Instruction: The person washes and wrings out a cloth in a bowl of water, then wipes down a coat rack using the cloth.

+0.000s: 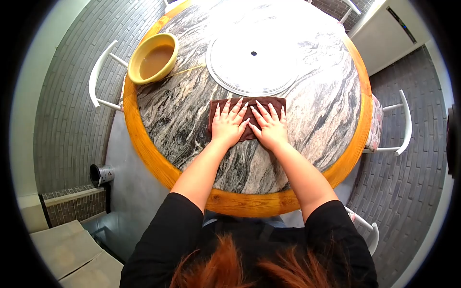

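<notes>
A dark brown cloth (246, 133) lies spread on the marble-patterned round table (177, 125), just in front of the round centre plate. My left hand (229, 124) rests flat on the left part of the cloth with its fingers spread. On the right part, my right hand (270, 126) also presses flat, fingers apart, and the two thumbs nearly meet. Neither hand is wrapped round anything. Part of the cloth is hidden under my palms.
A yellow basin (136, 65) of brownish water stands at the table's left edge. The pale round plate (230, 72) with a dark centre hole is in the middle. White chairs (407, 122) surround the wooden rim (249, 204). A bin (102, 175) is on the left.
</notes>
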